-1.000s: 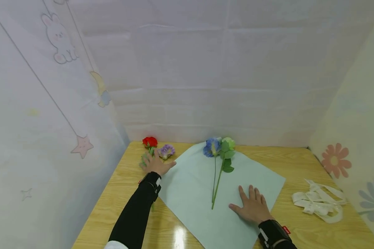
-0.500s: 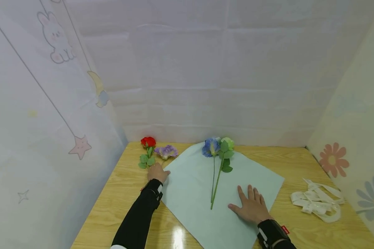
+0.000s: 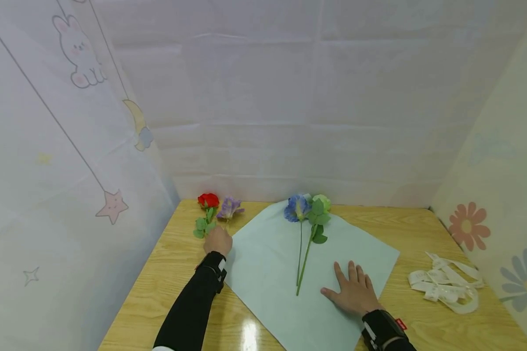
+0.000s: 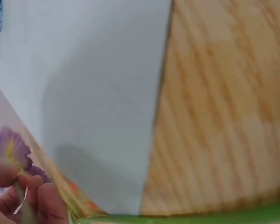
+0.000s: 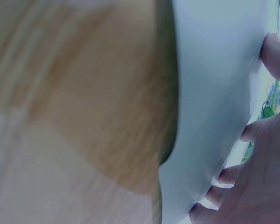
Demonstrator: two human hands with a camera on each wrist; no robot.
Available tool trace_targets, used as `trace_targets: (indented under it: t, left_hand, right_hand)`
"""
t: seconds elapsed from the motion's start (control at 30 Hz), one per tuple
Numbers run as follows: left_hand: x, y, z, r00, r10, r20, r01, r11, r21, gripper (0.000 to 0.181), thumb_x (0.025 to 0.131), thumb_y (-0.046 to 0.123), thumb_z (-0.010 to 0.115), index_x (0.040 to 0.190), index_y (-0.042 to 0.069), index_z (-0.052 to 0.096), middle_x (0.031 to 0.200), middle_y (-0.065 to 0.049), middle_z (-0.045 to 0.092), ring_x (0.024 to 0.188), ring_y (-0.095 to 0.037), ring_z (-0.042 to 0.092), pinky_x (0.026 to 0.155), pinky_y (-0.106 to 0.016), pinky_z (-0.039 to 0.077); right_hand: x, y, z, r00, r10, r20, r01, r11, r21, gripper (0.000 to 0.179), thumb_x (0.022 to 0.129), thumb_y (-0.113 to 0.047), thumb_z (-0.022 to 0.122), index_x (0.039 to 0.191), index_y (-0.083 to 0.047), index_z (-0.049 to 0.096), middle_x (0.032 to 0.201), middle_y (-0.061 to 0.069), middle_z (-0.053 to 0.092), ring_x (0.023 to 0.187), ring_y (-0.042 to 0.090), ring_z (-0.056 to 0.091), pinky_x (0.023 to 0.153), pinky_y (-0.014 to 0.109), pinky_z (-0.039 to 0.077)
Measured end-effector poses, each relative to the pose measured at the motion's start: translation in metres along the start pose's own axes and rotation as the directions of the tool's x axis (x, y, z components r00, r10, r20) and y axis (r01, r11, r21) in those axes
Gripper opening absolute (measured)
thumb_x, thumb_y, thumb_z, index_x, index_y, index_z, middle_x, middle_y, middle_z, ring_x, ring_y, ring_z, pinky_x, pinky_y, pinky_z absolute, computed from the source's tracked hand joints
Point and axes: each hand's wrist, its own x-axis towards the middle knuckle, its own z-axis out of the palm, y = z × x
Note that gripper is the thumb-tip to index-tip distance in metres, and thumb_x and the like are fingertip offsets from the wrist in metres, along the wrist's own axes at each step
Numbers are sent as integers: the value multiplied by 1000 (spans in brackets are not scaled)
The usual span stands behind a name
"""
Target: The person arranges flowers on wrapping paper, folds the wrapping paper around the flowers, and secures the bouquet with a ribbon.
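My left hand point(image 3: 218, 241) pinches the stem of a purple flower point(image 3: 230, 208) at the paper's left edge; in the left wrist view its bloom point(image 4: 11, 145) shows just past the curled fingers point(image 4: 49, 200). Beside that hand lies a red rose point(image 3: 208, 200) with green leaves. My right hand point(image 3: 353, 291) rests with fingers spread on a pale sheet of wrapping paper point(image 3: 263, 292); the right wrist view shows its fingertips on the sheet. On the paper lie a blue flower point(image 3: 296, 208) and a pale green flower point(image 3: 322, 202), their stems running towards me.
A heap of white ribbon point(image 3: 448, 283) lies on the wooden table point(image 3: 145, 312) at the right. White printed cloth point(image 3: 263, 97) rises behind the table and along both sides.
My left hand came down from over the flowers with spread fingers, then took the purple flower's stem. The purple bloom has turned and shifted slightly left. My right hand stays in place.
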Motion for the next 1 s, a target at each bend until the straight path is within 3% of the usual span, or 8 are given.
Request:
trace_targets:
  t: [0.1,0.2,0.33,0.57,0.7,0.8,0.87,1.0]
  left_hand:
    - [1,12,-4,997,42,-69,-44,998,-34,28,109,19,47,120,-4,58,86,-22,66,78,-42,66,61,-52,52]
    - [3,28,-6,985,115,-130,-126,988,-86,23,110,17,44,112,-4,54,66,-17,58,57,-36,60,47,-43,43]
    - [2,61,-10,977,176,-123,-197,963,-182,20,111,16,39,106,0,49,58,-10,46,46,-29,46,44,-36,30]
    - [-7,128,-9,973,218,-81,-233,919,-317,20,107,21,36,102,6,48,70,-10,52,58,-28,51,53,-38,34]
    - [-22,157,2,959,265,-100,-284,892,-353,17,106,17,41,101,6,54,68,-8,51,55,-25,46,55,-38,32]
    - [-34,171,16,952,286,-107,-305,872,-383,15,105,13,45,103,4,57,65,-7,50,52,-23,42,54,-36,29]
    - [-41,176,29,949,301,-96,-314,857,-409,16,105,11,46,108,2,59,66,-7,52,51,-21,42,53,-35,29]
    - [-48,174,59,948,318,-11,-287,840,-461,17,104,7,46,113,-2,58,73,-8,56,53,-18,40,55,-33,29]
  right_hand:
    - [1,2,-1,1000,7,-1,-7,1000,-4,102,90,-71,58,157,1,32,157,44,13,143,65,8,111,76,8]
    - [2,4,-1,1000,7,-8,-7,1000,-5,102,90,-72,58,157,1,32,157,44,13,143,65,7,112,75,8]
    - [3,7,-2,1000,7,-13,-8,1000,-10,103,90,-72,57,157,1,32,157,43,13,143,65,7,112,75,7]
    - [5,8,-3,1000,18,-4,-18,1000,-18,102,91,-72,56,158,0,31,157,44,11,143,65,7,112,76,8]
    - [2,1,-2,1000,13,0,-13,1000,-18,100,91,-70,58,157,1,33,157,44,13,143,65,9,111,76,10]
    - [-1,-5,-1,1000,18,5,-18,1000,-4,99,90,-69,60,156,1,35,156,44,14,143,65,10,111,76,11]
    - [-2,-5,0,1000,29,10,-29,1000,-3,99,90,-69,59,157,0,34,157,43,14,144,64,9,111,76,10]
    - [-2,-4,2,999,40,1,-40,999,-13,99,91,-70,58,157,-1,34,158,42,13,144,63,9,112,75,9]
